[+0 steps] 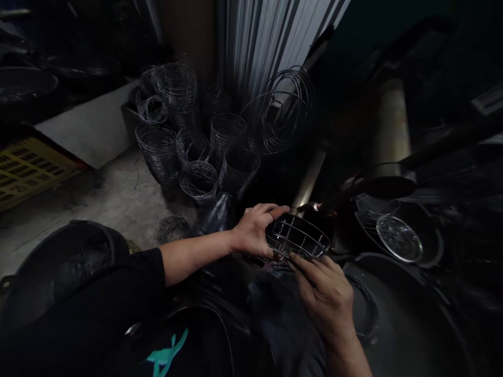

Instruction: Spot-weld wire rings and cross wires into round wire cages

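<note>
A round wire grille (297, 236) of crossed metal rods lies tilted between my two hands at the middle of the view. My left hand (255, 230) curls round its left rim, thumb below and fingers over the top. My right hand (324, 290) grips the near rim with its fingertips. A small bright glow (316, 207) shows just beyond the grille's far edge, at the tip of a dark machine arm (377, 186).
Several stacks of wire rings (188, 141) stand on the concrete floor ahead, loose wire hoops (281, 112) beside them. A black tub (58, 262) sits at my left, a yellow crate (27, 167) farther left. Dark basins and a shiny disc (398, 238) crowd the right.
</note>
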Demonstrator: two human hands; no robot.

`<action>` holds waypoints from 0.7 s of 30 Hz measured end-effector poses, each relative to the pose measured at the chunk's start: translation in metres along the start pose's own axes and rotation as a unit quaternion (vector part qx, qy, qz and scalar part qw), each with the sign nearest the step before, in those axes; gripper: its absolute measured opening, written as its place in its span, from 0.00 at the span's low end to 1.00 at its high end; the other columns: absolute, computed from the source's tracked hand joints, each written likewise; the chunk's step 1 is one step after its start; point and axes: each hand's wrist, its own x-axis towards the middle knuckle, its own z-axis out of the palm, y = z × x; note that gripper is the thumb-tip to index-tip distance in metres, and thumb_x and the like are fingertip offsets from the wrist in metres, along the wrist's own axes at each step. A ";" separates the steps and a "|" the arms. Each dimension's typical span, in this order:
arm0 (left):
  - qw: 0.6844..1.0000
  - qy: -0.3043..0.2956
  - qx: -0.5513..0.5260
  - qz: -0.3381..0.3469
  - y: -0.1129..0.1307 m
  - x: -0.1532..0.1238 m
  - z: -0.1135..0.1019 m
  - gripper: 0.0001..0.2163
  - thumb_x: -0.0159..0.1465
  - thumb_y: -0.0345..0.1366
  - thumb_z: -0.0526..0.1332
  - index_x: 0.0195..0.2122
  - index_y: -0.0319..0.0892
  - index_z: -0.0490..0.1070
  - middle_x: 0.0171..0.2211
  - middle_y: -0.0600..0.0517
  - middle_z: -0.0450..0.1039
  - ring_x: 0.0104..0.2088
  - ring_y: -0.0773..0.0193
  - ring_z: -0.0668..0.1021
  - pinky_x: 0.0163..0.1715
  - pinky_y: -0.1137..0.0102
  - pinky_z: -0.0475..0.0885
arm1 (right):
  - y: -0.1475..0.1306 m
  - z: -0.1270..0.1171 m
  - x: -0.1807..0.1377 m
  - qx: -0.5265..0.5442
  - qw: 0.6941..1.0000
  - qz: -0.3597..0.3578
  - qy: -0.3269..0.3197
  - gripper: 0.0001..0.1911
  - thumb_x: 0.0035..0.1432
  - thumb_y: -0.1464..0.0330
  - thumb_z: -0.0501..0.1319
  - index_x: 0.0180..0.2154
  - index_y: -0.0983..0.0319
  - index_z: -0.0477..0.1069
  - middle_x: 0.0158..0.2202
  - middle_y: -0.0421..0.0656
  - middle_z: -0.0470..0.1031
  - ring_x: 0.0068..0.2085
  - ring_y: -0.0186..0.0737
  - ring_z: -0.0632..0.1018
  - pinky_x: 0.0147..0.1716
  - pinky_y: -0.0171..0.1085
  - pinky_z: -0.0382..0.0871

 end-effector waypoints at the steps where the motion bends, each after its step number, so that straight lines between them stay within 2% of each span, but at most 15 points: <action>1: 1.000 0.006 -0.002 0.004 -0.001 0.004 0.000 0.49 0.39 0.54 0.73 0.63 0.44 0.60 0.57 0.42 0.66 0.56 0.46 0.70 0.57 0.51 0.64 | 0.003 -0.001 0.003 -0.002 1.000 -0.004 0.001 0.07 0.61 0.75 0.60 0.40 0.64 0.77 0.30 0.42 0.79 0.31 0.39 0.73 0.32 0.39 0.66; 5: 1.000 0.026 -0.012 0.007 -0.003 0.018 0.001 0.49 0.39 0.53 0.73 0.63 0.43 0.60 0.57 0.42 0.66 0.55 0.46 0.70 0.57 0.51 0.65 | 0.014 -0.002 0.015 -0.004 1.000 -0.012 0.017 0.07 0.60 0.75 0.61 0.40 0.65 0.77 0.29 0.43 0.78 0.30 0.38 0.73 0.32 0.38 0.68; 13: 0.999 0.022 -0.034 -0.017 -0.004 0.046 -0.005 0.47 0.38 0.47 0.74 0.62 0.46 0.61 0.57 0.43 0.65 0.57 0.47 0.70 0.58 0.50 0.65 | 0.035 -0.002 0.042 0.001 0.999 -0.038 0.036 0.06 0.60 0.74 0.62 0.38 0.63 0.77 0.30 0.42 0.80 0.29 0.36 0.75 0.33 0.37 0.71; 18: 0.998 0.013 -0.043 -0.031 -0.006 0.051 -0.005 0.48 0.36 0.45 0.74 0.61 0.44 0.62 0.56 0.44 0.66 0.56 0.47 0.70 0.57 0.51 0.67 | 0.039 0.000 0.045 0.007 0.998 -0.017 0.059 0.06 0.60 0.71 0.62 0.37 0.61 0.79 0.29 0.41 0.80 0.29 0.37 0.75 0.32 0.36 0.72; 21: 0.998 0.009 -0.048 -0.030 -0.007 0.055 -0.005 0.47 0.37 0.44 0.74 0.61 0.45 0.62 0.57 0.45 0.66 0.56 0.46 0.70 0.57 0.52 0.67 | 0.041 0.002 0.046 0.009 0.999 0.005 0.047 0.07 0.60 0.69 0.62 0.38 0.60 0.80 0.29 0.41 0.80 0.29 0.37 0.75 0.31 0.36 0.71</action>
